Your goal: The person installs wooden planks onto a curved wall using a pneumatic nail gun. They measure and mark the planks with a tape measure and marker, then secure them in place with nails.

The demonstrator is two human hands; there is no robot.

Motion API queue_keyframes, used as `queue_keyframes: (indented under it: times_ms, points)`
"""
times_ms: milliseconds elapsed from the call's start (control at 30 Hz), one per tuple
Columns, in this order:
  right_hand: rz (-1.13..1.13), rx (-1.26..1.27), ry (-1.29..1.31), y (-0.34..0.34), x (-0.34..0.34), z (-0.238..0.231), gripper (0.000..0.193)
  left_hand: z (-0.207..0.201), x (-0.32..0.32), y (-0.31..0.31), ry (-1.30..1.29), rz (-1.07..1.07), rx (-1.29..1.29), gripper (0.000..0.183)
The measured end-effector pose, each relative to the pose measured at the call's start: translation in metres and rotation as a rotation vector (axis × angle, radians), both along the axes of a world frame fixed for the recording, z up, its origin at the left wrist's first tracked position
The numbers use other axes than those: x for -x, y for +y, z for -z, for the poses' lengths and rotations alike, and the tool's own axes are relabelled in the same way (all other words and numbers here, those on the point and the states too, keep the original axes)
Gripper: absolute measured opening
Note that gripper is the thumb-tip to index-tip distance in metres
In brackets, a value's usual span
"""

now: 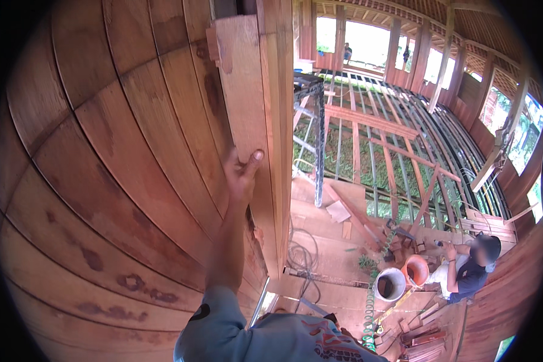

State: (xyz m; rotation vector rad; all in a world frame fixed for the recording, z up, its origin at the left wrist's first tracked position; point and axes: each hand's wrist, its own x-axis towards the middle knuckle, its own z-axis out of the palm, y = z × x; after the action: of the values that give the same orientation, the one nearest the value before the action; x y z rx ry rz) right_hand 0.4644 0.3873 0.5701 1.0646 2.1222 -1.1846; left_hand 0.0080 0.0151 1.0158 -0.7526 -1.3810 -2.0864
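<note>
My left hand [242,174] is raised against an upright wooden board [241,90] in front of me. Its thumb lies on the board's face, while the fingers wrap the left edge and are partly blurred. The board stands along a tall wooden post [276,120], with a small wood piece [213,45] at its upper left edge. To the left rises a plank wall [102,169] with dark stains. My right hand does not show; my shirt covers the lower edge of the picture.
A person [470,265] sits at the lower right near a white bucket [382,294] and an orange bucket [425,266]. A green coiled hose [369,314], grey cable [304,253] and wood offcuts lie on the floor. Beyond a dark metal stand [318,145], open joists [392,163] span grassy ground.
</note>
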Motion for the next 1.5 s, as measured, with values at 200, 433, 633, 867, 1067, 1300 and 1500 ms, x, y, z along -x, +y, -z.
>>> queue_keyframes:
  times_ms: [200, 433, 633, 867, 1067, 1300, 1500]
  points:
    - [0.027, -0.017, 0.004, -0.019, 0.014, -0.001, 0.063, 0.019, 0.006, -0.004, -0.047, 0.084, -0.007, 0.039]
    - [0.041, -0.017, 0.026, -0.045, 0.045, -0.005, 0.063, 0.021, 0.018, -0.001, -0.08, 0.116, 0.023, 0.044]
    - [0.039, 0.005, 0.062, -0.069, 0.07, -0.011, 0.063, 0.016, 0.012, 0.007, -0.056, -0.039, -0.005, 0.04]
    - [0.036, 0.009, 0.066, -0.081, 0.084, -0.017, 0.064, 0.014, 0.01, 0.009, -0.012, -0.014, -0.049, 0.04]
    - [0.041, 0.002, 0.058, -0.082, 0.083, -0.019, 0.064, 0.014, 0.015, 0.002, -0.06, 0.171, -0.057, 0.042]
    - [0.039, -0.006, 0.059, -0.082, 0.086, -0.016, 0.064, 0.022, 0.022, 0.0, -0.033, 0.116, 0.017, 0.047]
    - [0.043, 0.001, 0.046, -0.087, 0.086, -0.012, 0.064, 0.023, 0.015, 0.004, -0.056, 0.117, -0.041, 0.046]
